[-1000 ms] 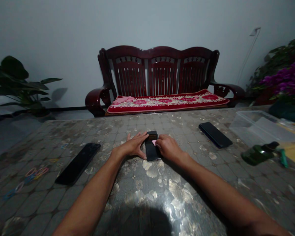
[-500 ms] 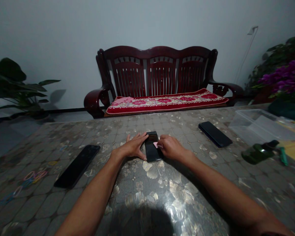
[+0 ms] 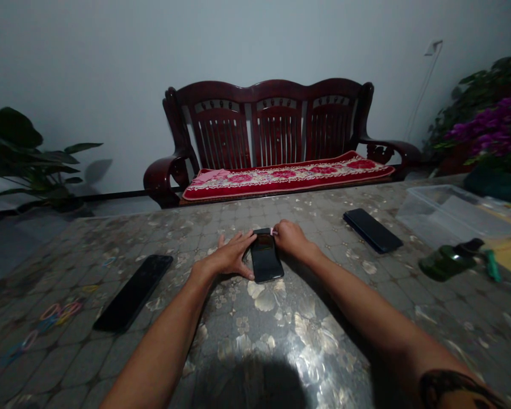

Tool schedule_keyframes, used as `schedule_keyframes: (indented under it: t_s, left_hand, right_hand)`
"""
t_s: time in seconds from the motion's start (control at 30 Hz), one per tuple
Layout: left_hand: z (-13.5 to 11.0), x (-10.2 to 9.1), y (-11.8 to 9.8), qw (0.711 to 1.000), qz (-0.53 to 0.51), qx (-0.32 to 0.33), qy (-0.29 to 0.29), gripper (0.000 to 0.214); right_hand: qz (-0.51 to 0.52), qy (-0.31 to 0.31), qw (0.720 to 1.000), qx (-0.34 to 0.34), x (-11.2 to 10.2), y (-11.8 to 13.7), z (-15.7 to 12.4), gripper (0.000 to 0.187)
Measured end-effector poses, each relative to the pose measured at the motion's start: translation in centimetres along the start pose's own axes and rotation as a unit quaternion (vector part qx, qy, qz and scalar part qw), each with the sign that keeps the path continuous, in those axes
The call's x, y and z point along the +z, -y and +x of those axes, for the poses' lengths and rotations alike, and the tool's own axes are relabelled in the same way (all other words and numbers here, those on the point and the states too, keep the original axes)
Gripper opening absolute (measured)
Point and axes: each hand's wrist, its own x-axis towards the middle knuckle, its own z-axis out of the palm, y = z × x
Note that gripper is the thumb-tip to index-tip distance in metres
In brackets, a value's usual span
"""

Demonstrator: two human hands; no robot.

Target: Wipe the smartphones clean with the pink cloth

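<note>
A black smartphone (image 3: 267, 262) lies flat on the patterned tabletop, its screen facing up. My left hand (image 3: 229, 255) steadies it along the left side, thumb at the lower corner and forefinger at the upper one. At the phone's upper right corner, my right hand (image 3: 290, 237) is closed in a pinch on a small pink cloth (image 3: 274, 232). Only a sliver of that cloth shows; the fingers cover the rest. A second dark phone (image 3: 134, 292) rests left of my left forearm, and a third phone (image 3: 372, 230) is over on the right.
Several coloured rubber bands (image 3: 59, 312) are scattered at the left. On the right stand a clear plastic box (image 3: 426, 213) and a dark green bottle (image 3: 445, 262) lying near a green object (image 3: 491, 266). A wooden bench (image 3: 276, 125) is beyond the table (image 3: 221, 363).
My right hand has moved up the phone with the pink cloth, from mid-screen to the upper right corner. My left hand stays at the phone's left edge.
</note>
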Motion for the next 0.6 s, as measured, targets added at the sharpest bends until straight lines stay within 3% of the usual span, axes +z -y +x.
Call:
schedule_keyframes:
  t_s: [0.23,0.4,0.6]
  left_hand:
    - [0.0,0.0,0.0,1.0,-0.015,0.004,-0.012,0.127]
    - [0.0,0.1,0.1,1.0,-0.003,0.008,-0.015,0.127]
    - [0.1,-0.1,-0.1,1.0,0.006,-0.011,-0.01,0.128]
  right_hand:
    - [-0.016,0.063,0.998,-0.006,-1.4,0.4,-2.1,0.028]
    - [-0.007,0.061,0.998,0.007,-1.6,0.5,-2.7,0.028]
    - [0.017,0.107,0.994,-0.003,-2.4,0.4,-5.9,0.024]
